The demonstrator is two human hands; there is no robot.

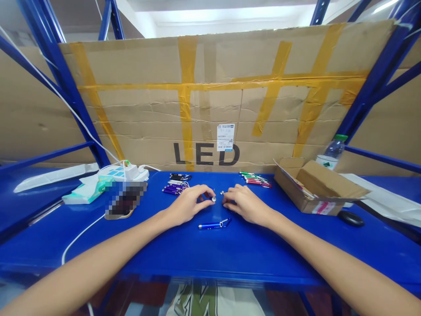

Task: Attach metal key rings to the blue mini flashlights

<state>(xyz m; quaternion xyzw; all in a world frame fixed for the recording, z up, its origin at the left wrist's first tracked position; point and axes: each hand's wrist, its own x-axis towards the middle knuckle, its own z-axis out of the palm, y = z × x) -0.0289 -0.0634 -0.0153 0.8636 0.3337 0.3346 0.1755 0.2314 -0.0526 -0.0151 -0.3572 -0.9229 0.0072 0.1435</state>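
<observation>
My left hand [189,204] pinches a small round silver button cell [213,199] between thumb and forefinger. Across from it, my right hand [245,202] is closed, its fingers curled in at the blue table; whatever its fingertips hold, if anything, is hidden. A few tiny silver button cells [222,192] lie just beyond the right fingertips. Closer to me, a blue mini flashlight [210,226] with a clip and strap rests on the table, untouched. Behind the left hand are purple mini flashlights [171,189], with black ones [176,177] farther back.
Green and red mini flashlights [253,180] lie at back right. An open cardboard box [307,188], a bottle [332,151] and a black mouse [351,218] stand right. A phone [126,199], tissue pack [88,193] and power strip [131,172] are left. A large carton [148,118] walls the back.
</observation>
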